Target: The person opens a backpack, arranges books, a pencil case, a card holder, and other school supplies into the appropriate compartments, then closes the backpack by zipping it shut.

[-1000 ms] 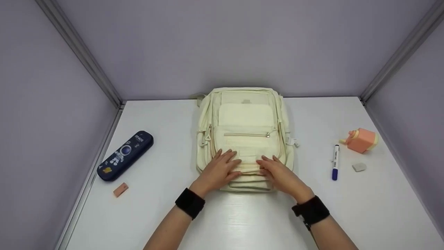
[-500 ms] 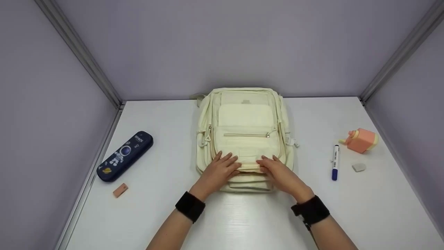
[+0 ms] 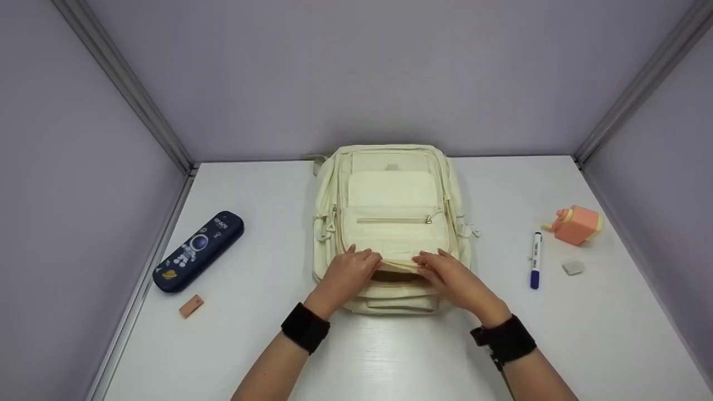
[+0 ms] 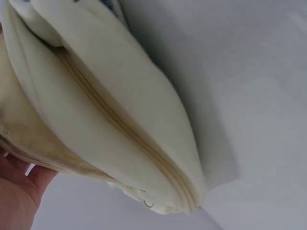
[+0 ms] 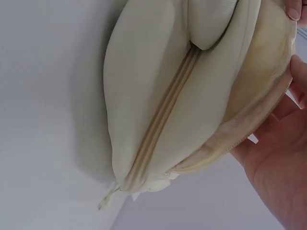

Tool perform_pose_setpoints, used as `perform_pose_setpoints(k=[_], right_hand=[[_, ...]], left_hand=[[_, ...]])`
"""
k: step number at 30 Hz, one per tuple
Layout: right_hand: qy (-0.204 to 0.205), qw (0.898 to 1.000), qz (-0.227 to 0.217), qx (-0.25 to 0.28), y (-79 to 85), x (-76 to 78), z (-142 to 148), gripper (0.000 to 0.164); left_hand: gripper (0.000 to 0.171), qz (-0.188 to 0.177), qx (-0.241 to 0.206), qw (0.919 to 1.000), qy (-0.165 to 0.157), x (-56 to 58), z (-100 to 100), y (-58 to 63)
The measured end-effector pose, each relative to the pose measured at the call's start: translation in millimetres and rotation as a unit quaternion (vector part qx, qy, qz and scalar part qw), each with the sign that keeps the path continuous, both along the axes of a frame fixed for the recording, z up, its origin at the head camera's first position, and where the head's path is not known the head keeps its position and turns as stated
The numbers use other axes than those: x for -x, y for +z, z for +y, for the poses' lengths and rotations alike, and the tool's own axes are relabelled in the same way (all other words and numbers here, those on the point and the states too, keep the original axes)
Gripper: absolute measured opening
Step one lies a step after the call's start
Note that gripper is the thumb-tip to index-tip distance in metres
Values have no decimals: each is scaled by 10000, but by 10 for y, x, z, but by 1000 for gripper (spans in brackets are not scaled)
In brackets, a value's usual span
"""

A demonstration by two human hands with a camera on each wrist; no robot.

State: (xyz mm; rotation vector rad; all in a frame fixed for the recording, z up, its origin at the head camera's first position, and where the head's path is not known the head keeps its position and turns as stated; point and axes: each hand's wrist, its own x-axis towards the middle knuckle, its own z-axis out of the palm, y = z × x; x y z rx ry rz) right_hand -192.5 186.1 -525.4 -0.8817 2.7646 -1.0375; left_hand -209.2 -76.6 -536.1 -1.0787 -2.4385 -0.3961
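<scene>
A cream backpack (image 3: pixel 392 192) lies on the white table, its front facing up. My left hand (image 3: pixel 344 278) and right hand (image 3: pixel 459 285) grip the upper edge of its front compartment, one on each side. They hold this edge raised, so a dark gap (image 3: pixel 392 277) shows between them. From the left wrist, the left hand (image 4: pixel 17 199) is seen with its fingers behind the zippered edge. The right wrist view shows the right hand (image 5: pixel 276 167) at the same edge, beside the tan lining (image 5: pixel 256 62). A second, tan zipper (image 5: pixel 163 120) runs along the bag's cream side below.
On the left lie a navy pencil case (image 3: pixel 199 250) with an astronaut print and a small pinkish block (image 3: pixel 191 306). To the right are a white marker (image 3: pixel 536 259) with a blue cap, a grey eraser (image 3: pixel 573 268) and an orange pencil sharpener-like object (image 3: pixel 578 225). Walls enclose the table.
Both hands have lifted the edge of the front compartment, and the gap beneath it has widened. The left fingers have gone from lying spread on the fabric to gripping the edge.
</scene>
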Motion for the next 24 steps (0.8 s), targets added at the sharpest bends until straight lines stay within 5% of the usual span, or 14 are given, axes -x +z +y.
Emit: perform_pose_setpoints(k=[6,13,24], right_hand=[[-98,9978,526,391,82,15,55,28],[-369,9812,1722,791,181,95,130,28],[-811,9794,1712,704,479,190,209,20]], left_hand=[[18,-81,-46,10000,-3,58,-10,221],[17,-65,-367,9993,-51,151,-42,486],[20,-536,-679,9962,-42,255,-11,881]])
